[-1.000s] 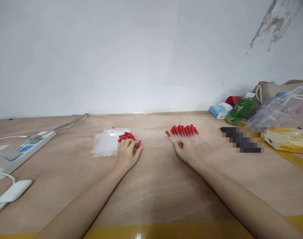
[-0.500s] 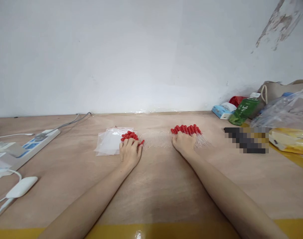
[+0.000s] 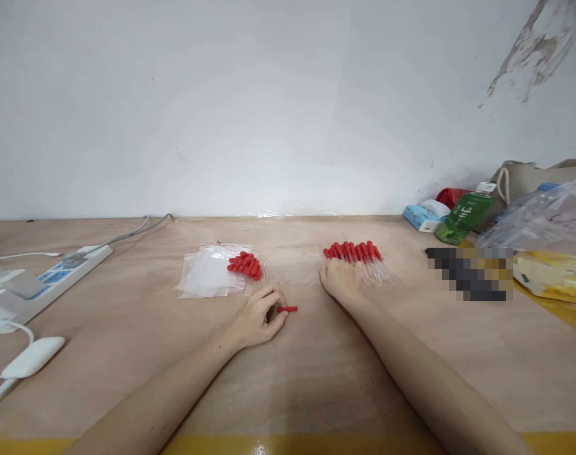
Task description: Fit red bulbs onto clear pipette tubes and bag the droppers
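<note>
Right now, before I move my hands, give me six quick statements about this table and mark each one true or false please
1. The left hand holds one red bulb. True.
2. Some bare clear tubes lie between the loose red bulbs and the red-topped tubes. True.
3. The loose red bulbs lie to the right of the red-topped tubes. False: they lie to the left.
4. The right hand is at the power strip. False: it is at the red-topped tubes.
5. The green bottle is beside the blue packet. True.
6. The plastic bags near the loose red bulbs are black. False: they look clear or whitish.
</note>
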Tool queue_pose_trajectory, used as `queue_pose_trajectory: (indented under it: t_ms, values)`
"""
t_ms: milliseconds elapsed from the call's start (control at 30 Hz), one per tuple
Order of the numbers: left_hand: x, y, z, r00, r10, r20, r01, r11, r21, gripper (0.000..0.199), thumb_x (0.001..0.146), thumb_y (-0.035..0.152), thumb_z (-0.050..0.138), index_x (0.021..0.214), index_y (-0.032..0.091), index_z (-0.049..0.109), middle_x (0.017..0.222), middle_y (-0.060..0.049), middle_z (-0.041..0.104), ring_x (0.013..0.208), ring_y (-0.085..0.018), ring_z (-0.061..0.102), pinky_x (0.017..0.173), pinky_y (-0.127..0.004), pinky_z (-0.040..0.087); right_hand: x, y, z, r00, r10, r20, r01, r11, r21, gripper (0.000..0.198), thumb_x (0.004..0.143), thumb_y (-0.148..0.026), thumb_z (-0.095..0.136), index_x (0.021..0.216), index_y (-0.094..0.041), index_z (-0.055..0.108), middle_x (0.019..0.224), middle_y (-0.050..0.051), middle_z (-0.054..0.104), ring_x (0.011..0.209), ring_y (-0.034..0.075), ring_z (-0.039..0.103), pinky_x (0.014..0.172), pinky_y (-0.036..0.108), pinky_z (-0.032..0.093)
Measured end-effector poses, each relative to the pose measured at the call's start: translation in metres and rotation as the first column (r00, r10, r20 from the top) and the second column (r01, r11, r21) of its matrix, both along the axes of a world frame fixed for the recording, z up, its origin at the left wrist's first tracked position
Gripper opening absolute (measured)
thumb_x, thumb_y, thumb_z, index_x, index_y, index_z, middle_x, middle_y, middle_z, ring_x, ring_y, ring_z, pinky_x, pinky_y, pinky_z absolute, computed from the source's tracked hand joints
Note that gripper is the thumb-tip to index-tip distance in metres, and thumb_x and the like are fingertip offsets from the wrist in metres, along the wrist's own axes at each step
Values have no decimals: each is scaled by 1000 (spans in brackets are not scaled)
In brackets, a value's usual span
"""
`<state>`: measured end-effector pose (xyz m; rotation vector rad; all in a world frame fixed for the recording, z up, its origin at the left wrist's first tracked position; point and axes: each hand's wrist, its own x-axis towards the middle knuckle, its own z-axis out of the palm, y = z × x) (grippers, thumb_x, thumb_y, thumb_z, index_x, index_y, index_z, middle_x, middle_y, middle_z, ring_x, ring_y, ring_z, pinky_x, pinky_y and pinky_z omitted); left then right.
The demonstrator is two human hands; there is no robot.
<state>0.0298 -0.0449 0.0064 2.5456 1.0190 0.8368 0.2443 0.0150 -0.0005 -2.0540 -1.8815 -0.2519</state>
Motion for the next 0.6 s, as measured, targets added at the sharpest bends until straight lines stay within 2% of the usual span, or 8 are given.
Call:
queue_pose_trajectory:
  t_ms: [100, 167, 200, 300, 400, 500, 600]
  values:
    - [5, 4, -3, 998, 65, 10, -64, 997, -49, 10, 78, 25, 54, 77, 17, 49, 72, 0, 52, 61, -12, 48, 55, -23, 39, -1, -1, -3, 1000, 0, -11, 1, 995, 102, 27, 82, -25, 38, 80, -8, 59, 75, 18, 63, 72, 27, 59, 74, 41, 28]
    - [6, 7, -6, 997, 70, 16, -69, 996, -63, 10, 81, 25, 53, 86, 17, 51, 73, 0, 53, 64, -13, 50, 59, -25, 41, 0, -4, -7, 997, 45, -65, -30, 976, 215, 27, 84, -26, 36, 82, -9, 57, 77, 16, 63, 76, 26, 58, 74, 41, 31]
    - [5, 8, -8, 997, 71, 22, -69, 996, -62, 14, 82, 25, 51, 94, 17, 51, 75, 0, 54, 68, -13, 51, 63, -26, 42, 2, -7, -9, 988, 110, -105, -79, 960, 268, 27, 85, -26, 35, 82, -10, 56, 77, 15, 62, 76, 25, 58, 74, 40, 33]
    - [3, 9, -8, 997, 77, 28, -76, 997, -25, 24, 87, 24, 44, 109, 19, 51, 86, -3, 54, 79, -15, 52, 73, -29, 43, 7, -21, -17, 888, 410, -207, -307, 865, 396, 24, 87, -26, 35, 86, -13, 55, 78, 10, 62, 74, 20, 57, 70, 33, 40]
    - [3, 8, -6, 996, 77, 44, -77, 997, -4, 21, 89, 24, 41, 99, 19, 58, 85, -4, 51, 82, -16, 51, 75, -29, 42, 14, -41, -23, 746, 638, -192, -504, 729, 463, 24, 88, -22, 35, 101, -15, 54, 87, 9, 62, 80, 18, 57, 71, 29, 44]
    - [5, 8, -3, 993, 71, 98, -70, 997, -17, 21, 89, 25, 39, 94, 18, 59, 85, -4, 52, 82, -15, 51, 75, -28, 43, 20, -59, -24, 652, 746, -139, -629, 634, 451, 30, 87, -15, 34, 111, -18, 52, 92, 8, 61, 85, 16, 56, 72, 29, 46]
    - [8, 9, -1, 989, 51, 142, -44, 998, -48, 19, 89, 24, 40, 95, 18, 57, 88, -4, 56, 83, -15, 53, 76, -28, 42, 20, -66, -22, 629, 769, -110, -670, 609, 425, 32, 86, -11, 35, 110, -21, 54, 92, 7, 61, 84, 16, 55, 73, 31, 46]
